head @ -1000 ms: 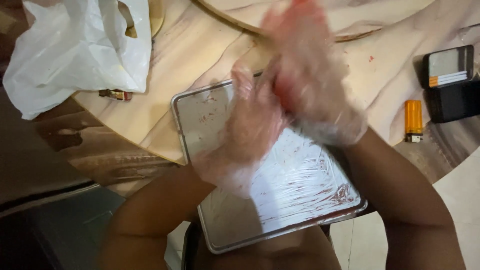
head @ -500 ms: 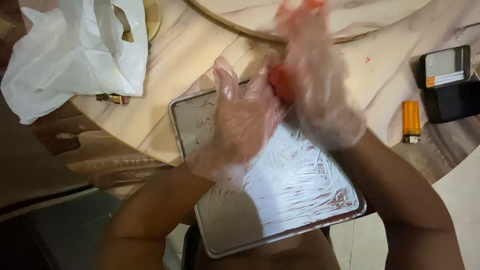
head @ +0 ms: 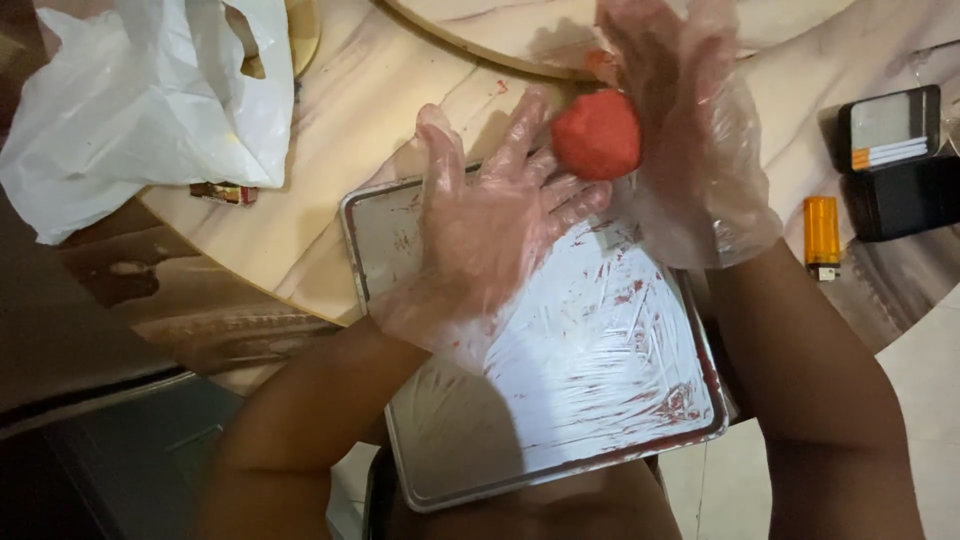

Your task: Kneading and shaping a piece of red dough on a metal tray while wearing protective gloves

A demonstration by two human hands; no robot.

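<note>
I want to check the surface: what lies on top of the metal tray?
On the metal tray lies crinkled clear film smeared with red. The left hand hides part of it.

Your red ball (head: 597, 134) is a solid, even red. Both clear gloves, on left hand (head: 490, 235) and right hand (head: 690, 150), carry faint red smears. Silver tray (head: 400, 230) has red streaks over clear film. Table (head: 340, 130) is cream marble with tan veins. Plastic bag (head: 140, 110) white, lighter (head: 822, 232) orange, case (head: 895, 160) black.
</note>
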